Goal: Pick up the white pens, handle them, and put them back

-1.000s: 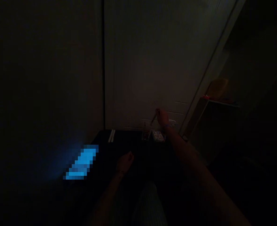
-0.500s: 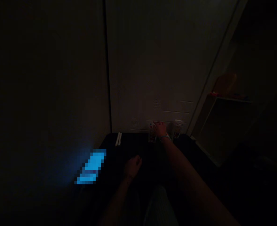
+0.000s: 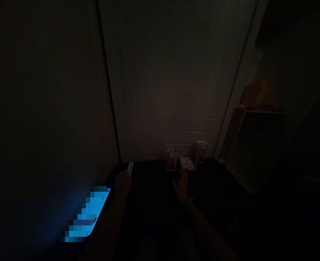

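My left hand point(image 3: 122, 180) reaches to the left part of the dark tabletop, right by two slim white sticks point(image 3: 131, 167). Its fingers are lost in the gloom, so a grip on the sticks cannot be made out. Over the middle right of the table is my right hand point(image 3: 182, 185), thumb and fingers apart with nothing between them. Just beyond it lies a low patterned box point(image 3: 187, 164). To the left of that box stands a clear holder with pens or similar upright items point(image 3: 171, 161); to its right, a taller pale-topped container point(image 3: 201, 154).
The room is very dark. A glowing blue screen point(image 3: 89, 214), pixelated, lies at the table's left edge. A pale wall panel point(image 3: 171, 79) rises behind the table. On the right stands a shelf unit point(image 3: 263, 145) with an orange object point(image 3: 255, 93) on top.
My left hand has moved forward and left to the white sticks. My right hand has drawn back from the containers and opened, uncovering the patterned box. The view has shifted slightly.
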Demonstrator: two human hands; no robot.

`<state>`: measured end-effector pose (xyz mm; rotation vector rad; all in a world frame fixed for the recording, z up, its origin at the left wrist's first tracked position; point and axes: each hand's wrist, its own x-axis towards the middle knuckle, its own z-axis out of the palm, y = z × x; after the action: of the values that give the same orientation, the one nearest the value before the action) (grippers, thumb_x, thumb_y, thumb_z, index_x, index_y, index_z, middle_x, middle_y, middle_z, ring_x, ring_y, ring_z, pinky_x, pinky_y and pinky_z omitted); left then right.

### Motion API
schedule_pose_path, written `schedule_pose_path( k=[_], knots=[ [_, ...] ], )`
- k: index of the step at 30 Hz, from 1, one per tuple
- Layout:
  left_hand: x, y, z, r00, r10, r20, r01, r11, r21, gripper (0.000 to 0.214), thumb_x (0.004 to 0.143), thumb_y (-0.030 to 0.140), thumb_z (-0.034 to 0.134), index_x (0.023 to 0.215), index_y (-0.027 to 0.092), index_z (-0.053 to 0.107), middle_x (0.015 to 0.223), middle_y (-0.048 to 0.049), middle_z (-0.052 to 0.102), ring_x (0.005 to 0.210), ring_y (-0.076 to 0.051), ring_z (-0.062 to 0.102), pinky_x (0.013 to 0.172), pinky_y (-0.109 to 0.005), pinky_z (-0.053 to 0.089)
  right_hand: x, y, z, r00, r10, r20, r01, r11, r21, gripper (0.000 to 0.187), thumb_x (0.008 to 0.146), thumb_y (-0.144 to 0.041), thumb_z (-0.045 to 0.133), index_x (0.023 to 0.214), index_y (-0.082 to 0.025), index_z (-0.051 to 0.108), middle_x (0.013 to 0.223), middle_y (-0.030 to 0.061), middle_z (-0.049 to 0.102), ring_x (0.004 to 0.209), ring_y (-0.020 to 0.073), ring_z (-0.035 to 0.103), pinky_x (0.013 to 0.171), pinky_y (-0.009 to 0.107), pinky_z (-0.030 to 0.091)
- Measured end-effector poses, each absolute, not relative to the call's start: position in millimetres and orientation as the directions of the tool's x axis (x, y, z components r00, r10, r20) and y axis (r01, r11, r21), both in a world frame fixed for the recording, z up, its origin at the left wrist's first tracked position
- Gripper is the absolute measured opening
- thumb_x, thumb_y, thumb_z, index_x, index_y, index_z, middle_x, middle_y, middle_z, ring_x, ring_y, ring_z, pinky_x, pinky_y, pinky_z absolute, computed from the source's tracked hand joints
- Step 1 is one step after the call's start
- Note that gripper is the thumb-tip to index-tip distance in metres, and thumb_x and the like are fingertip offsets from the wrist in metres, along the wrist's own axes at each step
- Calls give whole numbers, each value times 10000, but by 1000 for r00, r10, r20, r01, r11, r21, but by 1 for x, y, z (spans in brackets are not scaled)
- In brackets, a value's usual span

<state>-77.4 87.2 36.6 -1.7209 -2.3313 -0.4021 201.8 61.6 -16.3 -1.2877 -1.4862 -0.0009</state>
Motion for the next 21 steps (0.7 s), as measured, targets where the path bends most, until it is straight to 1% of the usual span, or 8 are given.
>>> schedule_pose_path(
  k=[2, 4, 7, 14, 16, 18, 19, 21],
  knots=[
    [-89, 98, 33, -292, 906, 308, 953, 301, 16, 366, 764, 330, 441, 1049, 109, 503, 1061, -156, 521, 958, -276, 494, 697, -340, 403, 205, 68, -23, 375, 676, 634, 606, 339, -719, 365, 788, -243, 416, 1139, -145, 395, 1123, 130, 437, 1064, 224, 410, 921, 394, 325],
    [-95, 109, 27, -284, 928, 241, 956, 294, -9, 371, 765, 360, 429, 1020, 108, 525, 1036, -157, 537, 955, -277, 503, 703, -343, 402, 207, 73, -25, 470, 665, 581, 532, 312, -787, 330, 788, -227, 399, 1107, -143, 406, 1091, 131, 441, 1033, 221, 426, 912, 383, 332],
    [-96, 122, 18, -274, 946, 172, 961, 278, 2, 378, 788, 380, 379, 996, 114, 549, 1025, -159, 553, 945, -266, 523, 701, -334, 400, 207, 75, -25, 460, 670, 582, 487, 358, -797, 302, 788, -210, 394, 1085, -164, 421, 1085, 116, 443, 1022, 213, 430, 906, 367, 336],
    [-76, 108, 27, -134, 974, 180, 987, 148, -65, 372, 822, 296, 338, 1093, 120, 521, 1029, -166, 563, 899, -269, 564, 692, -358, 423, 207, 70, -20, 451, 688, 569, 483, 348, -803, 232, 784, -196, 380, 998, -182, 467, 1016, 93, 461, 975, 207, 439, 877, 360, 343],
    [-67, 100, 38, -110, 981, 159, 993, 115, -26, 316, 826, 243, 363, 1034, 102, 554, 989, -169, 581, 897, -268, 570, 727, -378, 426, 208, 69, -19, 441, 696, 566, 499, 334, -800, 200, 773, -191, 383, 943, -186, 489, 994, 91, 462, 959, 208, 445, 868, 359, 346],
    [-57, 92, 49, -113, 987, 117, 993, 107, 57, 240, 820, 199, 419, 930, 73, 591, 913, -165, 599, 866, -252, 582, 736, -377, 439, 210, 69, -18, 434, 699, 568, 523, 317, -791, 183, 769, -182, 380, 903, -188, 504, 989, 93, 459, 955, 209, 446, 871, 358, 340],
    [-53, 88, 54, -113, 987, 115, 991, 104, 85, 221, 821, 203, 445, 922, 73, 592, 913, -152, 599, 858, -233, 583, 737, -369, 449, 210, 69, -18, 432, 699, 569, 537, 307, -786, 181, 769, -179, 376, 890, -189, 509, 989, 94, 457, 958, 210, 446, 876, 360, 334],
    [-44, 78, 61, -103, 984, 145, 986, 82, 144, 258, 824, 267, 489, 1018, 110, 555, 1012, -111, 575, 892, -194, 567, 761, -367, 467, 211, 68, -19, 429, 696, 576, 563, 293, -773, 184, 770, -173, 367, 875, -188, 518, 989, 97, 455, 966, 214, 444, 886, 366, 322]
  ],
)
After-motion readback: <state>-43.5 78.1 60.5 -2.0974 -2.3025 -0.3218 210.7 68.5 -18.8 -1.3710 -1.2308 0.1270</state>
